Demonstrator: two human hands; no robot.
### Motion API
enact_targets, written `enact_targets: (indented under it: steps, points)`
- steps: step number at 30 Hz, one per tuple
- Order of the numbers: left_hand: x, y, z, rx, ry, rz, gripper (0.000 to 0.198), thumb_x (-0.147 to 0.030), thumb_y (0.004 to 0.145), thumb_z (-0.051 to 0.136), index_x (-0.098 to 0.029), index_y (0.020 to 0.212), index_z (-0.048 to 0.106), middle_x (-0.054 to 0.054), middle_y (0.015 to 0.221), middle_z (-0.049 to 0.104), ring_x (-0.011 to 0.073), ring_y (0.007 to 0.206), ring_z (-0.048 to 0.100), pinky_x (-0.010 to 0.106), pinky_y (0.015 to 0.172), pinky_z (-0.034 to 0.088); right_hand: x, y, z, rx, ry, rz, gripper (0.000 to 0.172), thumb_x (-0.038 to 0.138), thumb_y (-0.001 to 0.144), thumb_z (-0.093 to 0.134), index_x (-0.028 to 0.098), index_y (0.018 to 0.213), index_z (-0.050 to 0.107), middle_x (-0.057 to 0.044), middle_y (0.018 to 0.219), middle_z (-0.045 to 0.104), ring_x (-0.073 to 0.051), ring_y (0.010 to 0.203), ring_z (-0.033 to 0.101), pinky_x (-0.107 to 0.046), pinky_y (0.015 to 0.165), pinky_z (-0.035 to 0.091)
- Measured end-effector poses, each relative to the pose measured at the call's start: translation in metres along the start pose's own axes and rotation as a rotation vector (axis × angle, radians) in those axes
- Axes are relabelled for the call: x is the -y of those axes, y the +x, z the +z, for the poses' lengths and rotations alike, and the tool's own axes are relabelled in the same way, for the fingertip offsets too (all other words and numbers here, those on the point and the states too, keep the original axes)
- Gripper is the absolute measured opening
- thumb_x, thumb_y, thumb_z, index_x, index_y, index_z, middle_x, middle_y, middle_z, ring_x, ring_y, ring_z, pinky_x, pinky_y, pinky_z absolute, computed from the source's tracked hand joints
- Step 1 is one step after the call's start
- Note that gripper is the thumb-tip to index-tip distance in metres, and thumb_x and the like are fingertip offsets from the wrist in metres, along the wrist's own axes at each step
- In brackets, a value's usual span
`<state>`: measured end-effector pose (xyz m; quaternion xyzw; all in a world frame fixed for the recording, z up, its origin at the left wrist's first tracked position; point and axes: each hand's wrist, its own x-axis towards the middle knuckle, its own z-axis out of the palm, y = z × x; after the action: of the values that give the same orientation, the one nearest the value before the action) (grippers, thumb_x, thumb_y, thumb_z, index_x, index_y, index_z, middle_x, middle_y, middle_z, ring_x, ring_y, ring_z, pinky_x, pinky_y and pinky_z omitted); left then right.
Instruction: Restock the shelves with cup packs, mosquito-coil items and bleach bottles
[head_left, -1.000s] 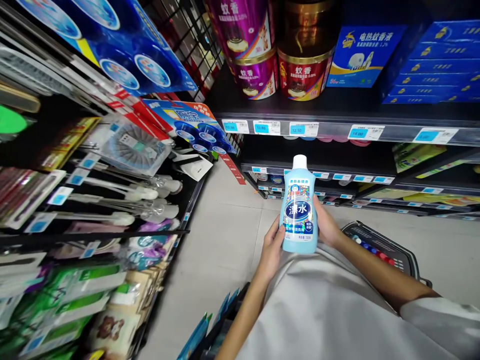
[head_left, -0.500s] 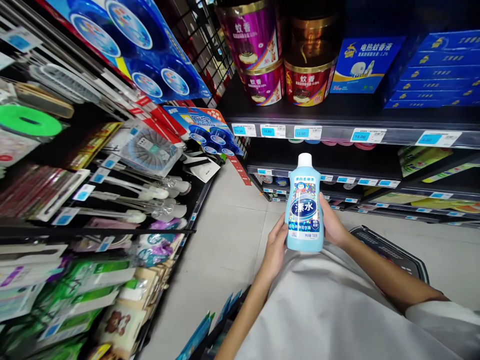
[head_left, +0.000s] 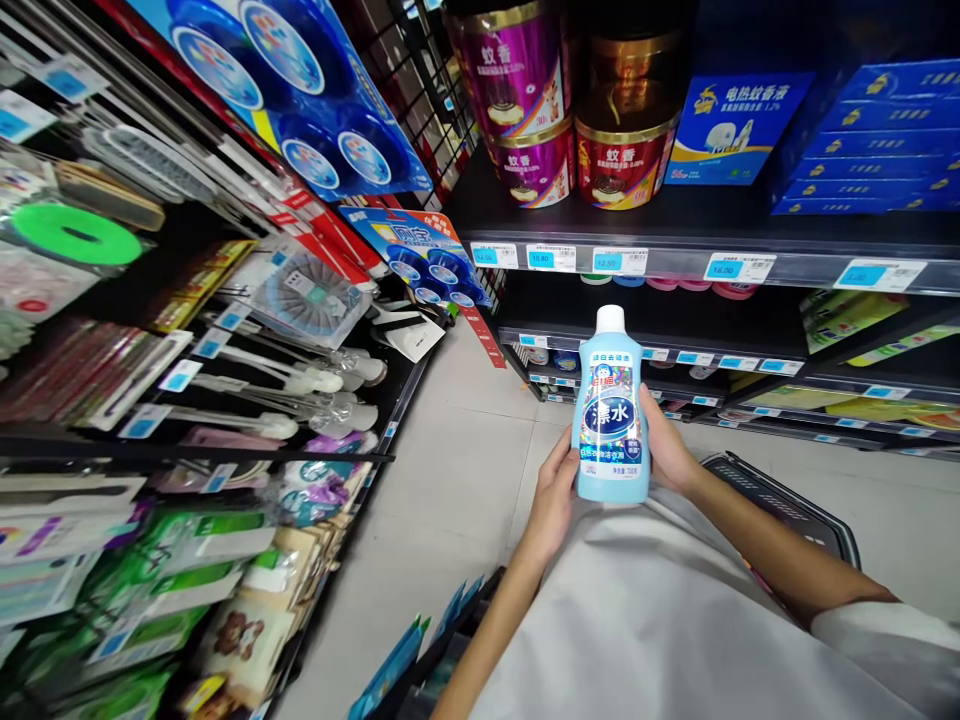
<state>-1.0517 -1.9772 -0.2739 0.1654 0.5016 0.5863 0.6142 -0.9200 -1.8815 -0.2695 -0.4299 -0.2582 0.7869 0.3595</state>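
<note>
A light blue bleach bottle (head_left: 611, 410) with a white cap stands upright between my two hands in the head view, its printed label facing me. My left hand (head_left: 553, 490) is closed on the lower left side of the bottle. Along its right side my right hand (head_left: 666, 440) grips it, with the thumb showing at the edge and the other fingers hidden behind. The bottle is held in front of my light grey shirt (head_left: 660, 600).
Ahead is a black shelf (head_left: 705, 225) with mosquito-coil tins (head_left: 626, 160) and blue boxes (head_left: 739, 130). Hanging packs and brushes (head_left: 292, 385) line the rack at left. A dark shopping basket (head_left: 787, 500) is at my right, above the tiled floor (head_left: 450, 480).
The view has shifted slightly, so the left rack appears a little further right. Both hands keep the bottle in nearly the same place.
</note>
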Motion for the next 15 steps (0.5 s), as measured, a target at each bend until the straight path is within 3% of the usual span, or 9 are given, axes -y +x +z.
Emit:
enact_targets:
  steps: [15]
  points:
    - [0.0036,-0.0072,0.0011,0.005,-0.021,0.017,0.063,-0.052,0.078,0.079,-0.021,0.132,0.068,0.009,0.138,0.067,0.0329,0.132,0.058,0.040,0.110,0.047,-0.0053,-0.0038,-0.0005,0.015,-0.006,-0.004,0.056,0.069,0.084,0.066,0.023,0.115,0.072,-0.004,0.109,0.078,-0.028,0.105,0.073,-0.042,0.097,0.057]
